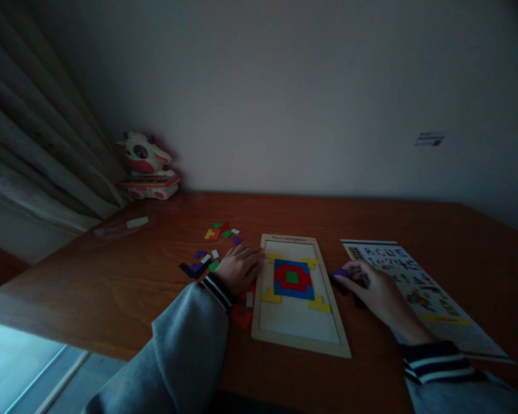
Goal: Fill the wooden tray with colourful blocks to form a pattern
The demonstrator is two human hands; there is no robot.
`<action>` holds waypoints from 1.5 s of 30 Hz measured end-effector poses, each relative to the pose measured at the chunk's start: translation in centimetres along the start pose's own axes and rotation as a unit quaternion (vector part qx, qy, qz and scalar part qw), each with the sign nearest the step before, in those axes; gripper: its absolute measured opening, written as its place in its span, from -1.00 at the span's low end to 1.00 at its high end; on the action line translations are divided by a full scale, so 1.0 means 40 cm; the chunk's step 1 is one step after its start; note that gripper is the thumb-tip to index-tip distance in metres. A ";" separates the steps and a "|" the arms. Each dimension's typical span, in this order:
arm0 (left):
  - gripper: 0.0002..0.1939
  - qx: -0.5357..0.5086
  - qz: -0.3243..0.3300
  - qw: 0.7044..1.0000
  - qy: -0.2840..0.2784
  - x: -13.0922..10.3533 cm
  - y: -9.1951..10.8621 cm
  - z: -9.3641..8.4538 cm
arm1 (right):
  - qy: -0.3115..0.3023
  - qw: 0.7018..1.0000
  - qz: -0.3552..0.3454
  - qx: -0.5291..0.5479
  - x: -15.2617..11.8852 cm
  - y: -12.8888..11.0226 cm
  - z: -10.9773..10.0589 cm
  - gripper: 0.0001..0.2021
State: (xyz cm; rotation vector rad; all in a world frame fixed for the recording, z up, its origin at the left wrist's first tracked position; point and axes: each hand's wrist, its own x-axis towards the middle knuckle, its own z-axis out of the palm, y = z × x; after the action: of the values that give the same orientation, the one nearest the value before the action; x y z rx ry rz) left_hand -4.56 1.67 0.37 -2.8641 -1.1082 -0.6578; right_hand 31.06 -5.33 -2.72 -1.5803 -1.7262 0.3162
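Note:
A wooden puzzle board with a pale frame lies in front of me. On it, a green square sits inside red pieces, ringed by blue pieces, with several yellow pieces about the corners. My left hand lies flat, fingertips at the board's left rim. To the right of the board, my right hand pinches a purple puzzle piece between thumb and fingers. Black pieces rest on the table beneath it, partly hidden by the hand.
Loose coloured pieces lie left of the board, and red ones lie partly under my left wrist. A printed pattern sheet lies at the right. A cow-shaped toy stands at the table's back left, by a curtain.

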 end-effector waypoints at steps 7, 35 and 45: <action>-0.73 0.076 -0.115 0.987 0.083 -0.040 -0.068 -0.045 | 0.042 0.999 0.002 0.017 -0.004 -0.015 -0.005 -0.56; -0.67 0.054 -0.336 0.940 -0.025 -0.187 -0.265 -0.125 | 0.029 0.996 -0.074 0.043 -0.015 -0.068 0.025 -0.73; -0.61 0.046 -0.130 0.990 0.008 -0.238 -0.313 -0.102 | -0.073 0.991 0.010 0.115 -0.043 -0.092 0.026 -0.70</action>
State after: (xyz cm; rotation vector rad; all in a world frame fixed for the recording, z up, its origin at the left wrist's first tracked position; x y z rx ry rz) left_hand -20.50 4.35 -1.39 -2.6582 -1.4836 -0.6164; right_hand 27.54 -7.35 -1.69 -1.4356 -1.7151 0.6314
